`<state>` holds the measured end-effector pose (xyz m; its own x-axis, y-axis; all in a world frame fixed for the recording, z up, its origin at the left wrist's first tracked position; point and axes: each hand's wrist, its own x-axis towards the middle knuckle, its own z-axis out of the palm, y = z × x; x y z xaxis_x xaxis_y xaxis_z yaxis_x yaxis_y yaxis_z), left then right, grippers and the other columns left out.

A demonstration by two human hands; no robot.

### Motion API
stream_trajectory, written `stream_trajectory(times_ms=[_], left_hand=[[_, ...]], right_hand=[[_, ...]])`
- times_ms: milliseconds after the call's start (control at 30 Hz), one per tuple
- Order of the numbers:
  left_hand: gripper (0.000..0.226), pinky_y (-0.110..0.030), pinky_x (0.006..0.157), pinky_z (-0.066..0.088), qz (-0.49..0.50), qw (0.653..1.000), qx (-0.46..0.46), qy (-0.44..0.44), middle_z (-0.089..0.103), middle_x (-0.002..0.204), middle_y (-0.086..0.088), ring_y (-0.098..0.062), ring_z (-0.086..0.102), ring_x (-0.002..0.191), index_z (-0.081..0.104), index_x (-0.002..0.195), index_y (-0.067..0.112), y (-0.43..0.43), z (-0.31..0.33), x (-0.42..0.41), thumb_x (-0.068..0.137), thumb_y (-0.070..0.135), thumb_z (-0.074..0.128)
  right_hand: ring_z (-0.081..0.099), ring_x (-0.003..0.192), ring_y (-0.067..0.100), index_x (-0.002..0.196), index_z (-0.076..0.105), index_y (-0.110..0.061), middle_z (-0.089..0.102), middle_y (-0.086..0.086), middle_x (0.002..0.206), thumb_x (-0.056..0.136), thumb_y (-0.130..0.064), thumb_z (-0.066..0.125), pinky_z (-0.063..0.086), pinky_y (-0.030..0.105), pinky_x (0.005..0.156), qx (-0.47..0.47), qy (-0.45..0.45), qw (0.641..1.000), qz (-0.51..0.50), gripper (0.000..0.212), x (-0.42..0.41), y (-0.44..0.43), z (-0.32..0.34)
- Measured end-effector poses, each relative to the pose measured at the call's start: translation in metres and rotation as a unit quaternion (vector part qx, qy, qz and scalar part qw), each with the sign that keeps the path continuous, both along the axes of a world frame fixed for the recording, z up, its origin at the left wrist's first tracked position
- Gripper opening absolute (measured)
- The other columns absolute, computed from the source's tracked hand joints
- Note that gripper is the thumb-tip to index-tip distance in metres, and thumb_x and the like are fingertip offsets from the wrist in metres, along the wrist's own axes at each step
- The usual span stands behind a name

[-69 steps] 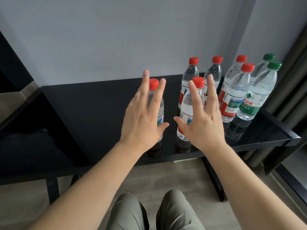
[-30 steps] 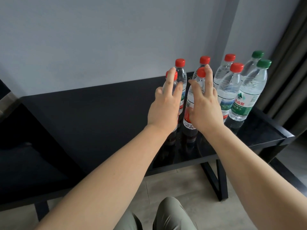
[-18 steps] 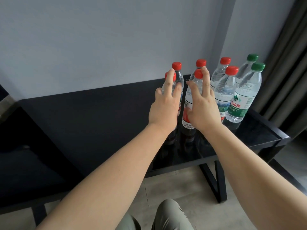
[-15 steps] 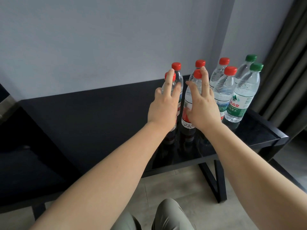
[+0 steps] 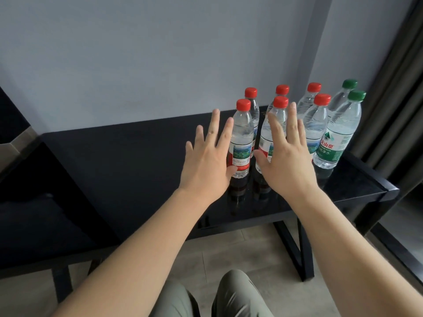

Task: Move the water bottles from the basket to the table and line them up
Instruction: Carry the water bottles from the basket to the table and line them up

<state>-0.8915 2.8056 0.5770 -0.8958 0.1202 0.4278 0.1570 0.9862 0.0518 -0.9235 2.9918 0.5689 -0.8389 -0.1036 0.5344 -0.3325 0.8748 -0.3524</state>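
Several clear water bottles stand upright in two rows on the right half of the black table (image 5: pixel 128 161). The front row's leftmost red-capped bottle (image 5: pixel 242 140) stands just right of my left hand (image 5: pixel 206 163), which is flat with fingers spread and holds nothing. My right hand (image 5: pixel 288 161), also spread flat, hovers in front of the second red-capped bottle (image 5: pixel 274 124) and partly hides it. Further right stand another red-capped bottle (image 5: pixel 317 124) and two green-capped bottles (image 5: pixel 336 136). No basket is in view.
A grey wall runs behind the table. A dark curtain (image 5: pixel 393 99) hangs at the right, close to the green-capped bottles. A dark chair or bench (image 5: pixel 34 220) sits at the left. My knees (image 5: pixel 206 298) show at the bottom over a tiled floor.
Both hands have drawn back from the two front bottles and spread open. The leftmost front bottle now stands free, close beside the second one.
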Motion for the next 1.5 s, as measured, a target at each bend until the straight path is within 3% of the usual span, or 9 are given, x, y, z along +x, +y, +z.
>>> stream_trajectory(times_ms=[333, 500, 800, 967, 1300, 1500], left_hand=[[0.090, -0.060, 0.123, 0.021, 0.104, 0.980, 0.013, -0.168, -0.032, 0.166, -0.002, -0.038, -0.001, 0.157, -0.021, 0.159, 0.028, -0.050, -0.025, 0.095, 0.097, 0.070, 0.029], [0.088, -0.061, 0.124, 0.017, 0.122, 0.971, 0.017, -0.204, -0.035, 0.164, -0.001, -0.037, -0.006, 0.157, -0.026, 0.157, 0.029, -0.071, -0.034, 0.113, 0.089, 0.073, 0.010], [0.089, -0.060, 0.123, 0.021, 0.161, 0.948, 0.044, -0.270, -0.033, 0.165, -0.004, -0.037, -0.002, 0.157, -0.026, 0.157, 0.027, -0.133, -0.059, 0.061, 0.089, 0.074, 0.008], [0.089, -0.060, 0.124, 0.017, 0.168, 0.935, 0.047, -0.308, -0.033, 0.165, -0.004, -0.035, -0.006, 0.157, -0.029, 0.155, 0.028, -0.158, 0.003, 0.029, 0.087, 0.075, 0.006], [0.088, -0.061, 0.123, 0.018, 0.179, 0.930, 0.039, -0.319, -0.027, 0.167, -0.004, -0.033, -0.004, 0.157, -0.020, 0.159, 0.029, -0.172, 0.209, 0.029, 0.092, 0.074, 0.015], [0.087, -0.060, 0.124, 0.015, 0.241, 0.917, 0.075, -0.308, -0.023, 0.168, -0.001, -0.031, -0.004, 0.158, -0.016, 0.160, 0.031, -0.184, 0.241, 0.050, 0.094, 0.073, 0.022]], right_hand=[[-0.016, 0.158, 0.029, 0.165, -0.004, -0.030, -0.019, -0.001, 0.171, 0.102, -0.061, 0.035, 0.003, 0.054, 0.126, 0.064, -0.130, 0.988, 0.050, 0.081, 0.081, -0.050, -0.031], [-0.016, 0.158, 0.029, 0.165, -0.005, -0.029, -0.019, -0.002, 0.171, 0.101, -0.066, 0.024, 0.005, 0.056, 0.126, 0.107, -0.162, 0.978, 0.071, 0.080, 0.085, -0.076, -0.043], [-0.019, 0.157, 0.025, 0.164, -0.008, -0.031, -0.020, -0.005, 0.171, 0.101, -0.066, 0.023, 0.000, 0.049, 0.126, 0.133, -0.207, 0.960, 0.131, 0.079, 0.029, -0.151, -0.052], [-0.018, 0.157, 0.024, 0.164, -0.009, -0.031, -0.019, -0.004, 0.171, 0.102, -0.065, 0.023, 0.000, 0.050, 0.126, 0.135, -0.238, 0.950, 0.153, 0.077, -0.007, -0.185, 0.005], [-0.018, 0.157, 0.026, 0.164, -0.009, -0.031, -0.018, -0.003, 0.171, 0.101, -0.064, 0.020, 0.001, 0.052, 0.128, 0.152, -0.254, 0.938, 0.178, 0.077, -0.021, -0.194, 0.218], [-0.015, 0.157, 0.030, 0.164, -0.009, -0.030, -0.018, -0.002, 0.171, 0.103, -0.065, 0.019, 0.003, 0.054, 0.126, 0.185, -0.258, 0.924, 0.213, 0.076, -0.015, -0.205, 0.245]])
